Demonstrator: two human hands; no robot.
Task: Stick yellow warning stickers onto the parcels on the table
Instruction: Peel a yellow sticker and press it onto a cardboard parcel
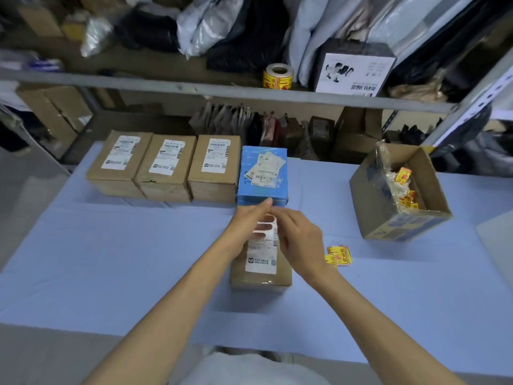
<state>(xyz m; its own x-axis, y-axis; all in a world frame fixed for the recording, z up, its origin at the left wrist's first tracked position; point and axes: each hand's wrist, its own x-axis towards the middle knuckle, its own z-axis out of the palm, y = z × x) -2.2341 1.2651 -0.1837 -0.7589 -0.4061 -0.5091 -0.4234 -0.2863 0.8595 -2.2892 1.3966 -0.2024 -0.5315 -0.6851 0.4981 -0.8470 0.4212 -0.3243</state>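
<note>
A small brown parcel with a white shipping label lies at the middle of the blue table. Both hands meet just above its far end. My left hand and my right hand pinch a small pale, translucent slip between their fingertips; no yellow shows on it. A few loose yellow warning stickers lie on the table right of the parcel. Behind stand a blue parcel and three brown parcels in a row.
An open cardboard box holding yellow stickers and plastic scraps stands at the right. A roll of yellow stickers sits on the metal shelf behind the table, among bags and boxes.
</note>
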